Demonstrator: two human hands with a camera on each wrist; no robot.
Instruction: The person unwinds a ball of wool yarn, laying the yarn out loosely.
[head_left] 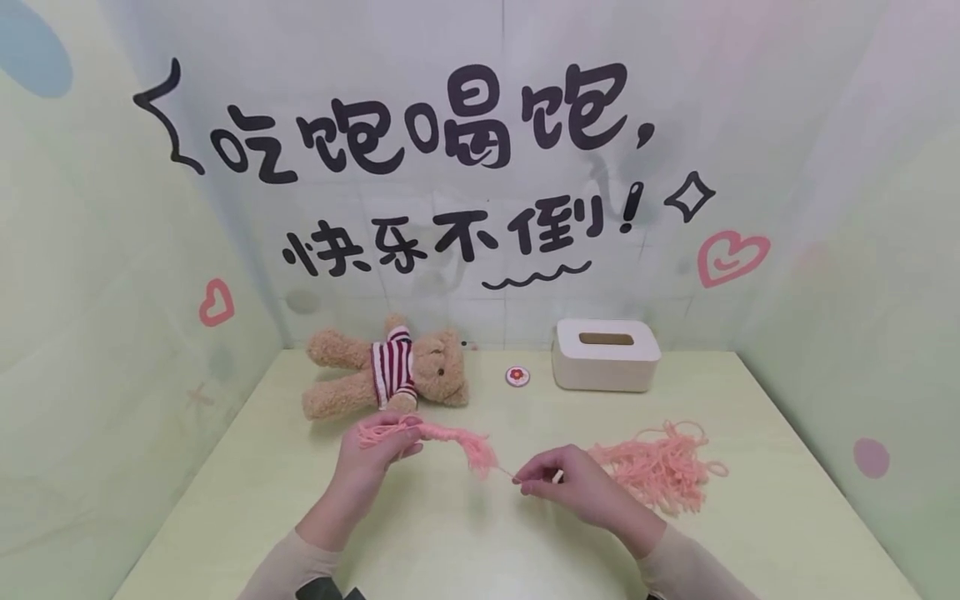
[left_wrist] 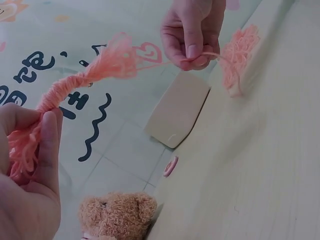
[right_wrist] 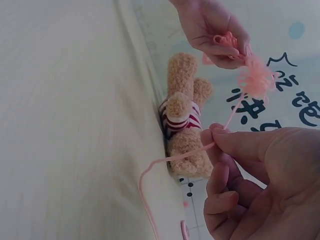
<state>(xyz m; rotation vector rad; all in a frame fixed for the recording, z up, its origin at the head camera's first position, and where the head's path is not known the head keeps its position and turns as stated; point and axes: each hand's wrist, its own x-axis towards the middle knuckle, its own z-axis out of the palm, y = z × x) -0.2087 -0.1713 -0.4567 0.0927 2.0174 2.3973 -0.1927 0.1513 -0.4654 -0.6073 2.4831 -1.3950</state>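
Observation:
My left hand (head_left: pixel 378 450) grips a bundle of pink yarn (head_left: pixel 442 432) above the table. In the left wrist view, yarn is wound tightly round the bundle's middle (left_wrist: pixel 65 90), and a frayed tuft (left_wrist: pixel 117 57) sticks out at the far end. Loose loops lie in the left palm. From the tuft a single strand (right_wrist: pixel 234 111) runs to my right hand (head_left: pixel 566 483), which pinches it between thumb and index finger. Past those fingers the strand's tail (right_wrist: pixel 145 185) hangs down in the right wrist view. Beside the right hand lies a loose pile of pink yarn (head_left: pixel 663 467).
Behind the left hand a teddy bear (head_left: pixel 393 367) in a striped shirt lies on its side. A round flower badge (head_left: pixel 517 377) and a white tissue box (head_left: pixel 606 357) are near the back wall. Printed walls enclose the pale table (head_left: pixel 465 550) on three sides.

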